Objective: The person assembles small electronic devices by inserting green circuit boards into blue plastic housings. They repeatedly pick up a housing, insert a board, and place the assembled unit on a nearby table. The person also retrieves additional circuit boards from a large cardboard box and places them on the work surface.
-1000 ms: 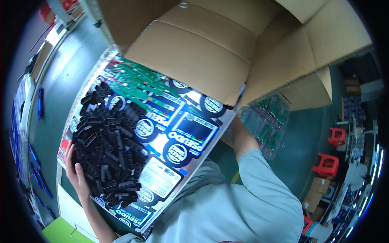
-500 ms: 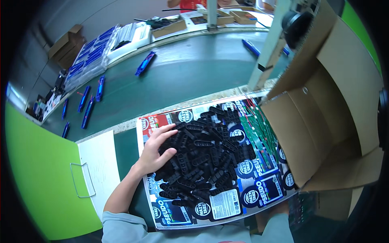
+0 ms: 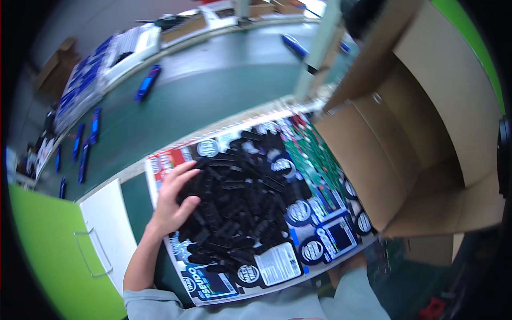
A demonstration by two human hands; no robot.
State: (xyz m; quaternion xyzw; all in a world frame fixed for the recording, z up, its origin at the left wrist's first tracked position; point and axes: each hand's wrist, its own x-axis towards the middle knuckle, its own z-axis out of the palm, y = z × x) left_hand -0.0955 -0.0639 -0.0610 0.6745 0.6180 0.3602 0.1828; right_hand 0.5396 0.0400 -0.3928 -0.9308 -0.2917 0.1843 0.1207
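Apparently left hand (image 3: pixel 169 207) open, fingers spread against left side of black plastic parts (image 3: pixel 229 208), nothing visibly gripped
Right hand hidden beneath near edge of printed sheet (image 3: pixel 341 234), grip cannot be told
Parts heaped loose on sheet; hard sideways push could spill some over edge or shove them into green circuit boards (image 3: pixel 314 152)
Open cardboard box (image 3: pixel 368 160) just beside boards; bump there could scrape or shift them
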